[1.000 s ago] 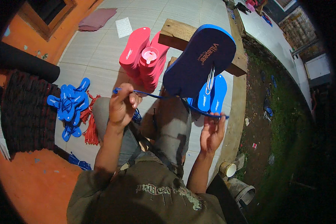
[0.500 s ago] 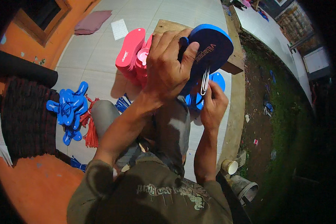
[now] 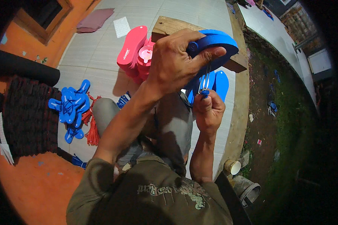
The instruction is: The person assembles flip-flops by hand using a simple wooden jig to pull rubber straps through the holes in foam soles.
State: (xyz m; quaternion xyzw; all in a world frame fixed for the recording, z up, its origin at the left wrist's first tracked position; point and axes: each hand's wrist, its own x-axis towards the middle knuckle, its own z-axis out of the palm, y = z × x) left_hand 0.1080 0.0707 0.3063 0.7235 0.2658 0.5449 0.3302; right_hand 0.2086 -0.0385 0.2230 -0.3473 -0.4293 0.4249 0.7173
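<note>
My left hand [image 3: 176, 62] is closed round a dark blue flip-flop sole [image 3: 218, 42], thumb across its top, and the sole looks bent. A thin two-pronged metal wire tool [image 3: 204, 80] runs down from the sole. At its lower end is a small blue piece that looks like a strap end [image 3: 205, 93], pinched between the thumb and fingers of my right hand [image 3: 209, 112]. Where the tool meets the sole is partly hidden by my left thumb. Beyond my right hand, blue soles [image 3: 221, 84] lie by a wooden block [image 3: 176, 27].
Pink soles [image 3: 132, 47] are stacked left of the block. Farther left lie a pile of blue straps [image 3: 71, 105], red strap bundles [image 3: 92, 131] and a dark stack [image 3: 30, 116]. A ledge [image 3: 241, 112] borders the ground at right, near a bucket [image 3: 250, 193].
The sole has tipped, so its edge now shows more than its printed face. My right hand has moved slightly down, and a blue piece now shows at the tool's looped end.
</note>
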